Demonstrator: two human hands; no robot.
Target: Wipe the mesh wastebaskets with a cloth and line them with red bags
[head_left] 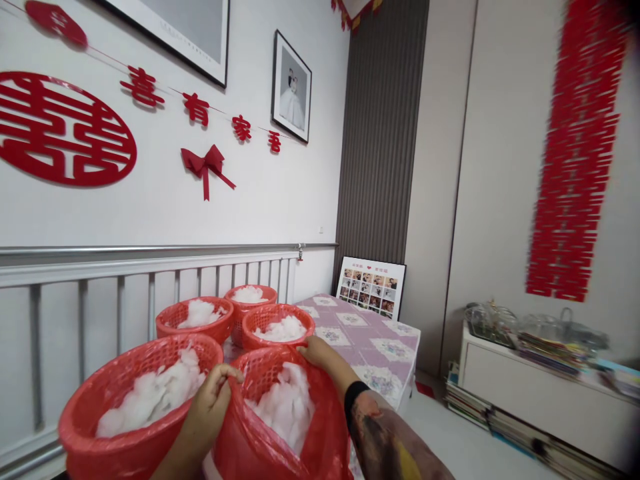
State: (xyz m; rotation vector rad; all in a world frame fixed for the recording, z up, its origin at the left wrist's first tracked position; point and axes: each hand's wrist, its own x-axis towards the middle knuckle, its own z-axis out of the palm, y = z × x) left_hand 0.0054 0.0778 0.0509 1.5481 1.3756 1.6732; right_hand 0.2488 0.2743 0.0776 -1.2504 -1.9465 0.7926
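A red plastic bag (327, 427) lines the near red basket (267, 370), with its rim loose and spread. White fluffy stuffing (290, 407) lies inside it. My left hand (214, 388) pinches the bag's edge at the left side, its fingers closed. At the far right of the same rim, my right hand (314, 351) is closed on the bag's edge, its fingertips partly hidden. Close by on the left stands another red basket (95, 407) holding white stuffing (155, 393).
More red baskets with white stuffing, such as the one behind (280, 313), stand on a table with a floral cloth (380, 357). A white railing (120, 293) runs along the left wall. A low cabinet (530, 380) with books and glassware stands right.
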